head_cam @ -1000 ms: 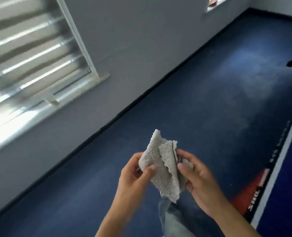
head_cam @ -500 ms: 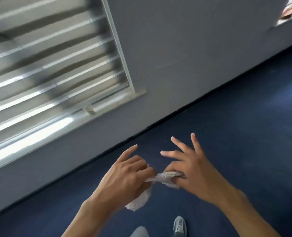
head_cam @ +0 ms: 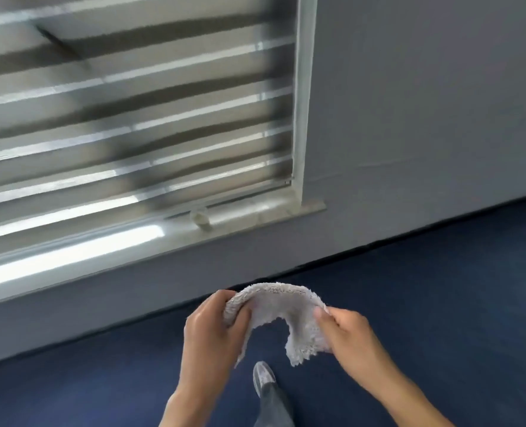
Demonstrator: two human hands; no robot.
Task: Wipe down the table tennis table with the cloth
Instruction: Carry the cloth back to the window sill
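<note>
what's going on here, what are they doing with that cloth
A person stands on a blue floor beside a window, holding a pale cloth in both hands. The left hand grips one end, the right hand pinches the other, and the cloth arches between them. No table tennis table is in view, so no wiping is under way.

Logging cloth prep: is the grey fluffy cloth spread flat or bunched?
Bunched: the grey fluffy cloth arches between left hand and right hand, which grip its ends.
</note>
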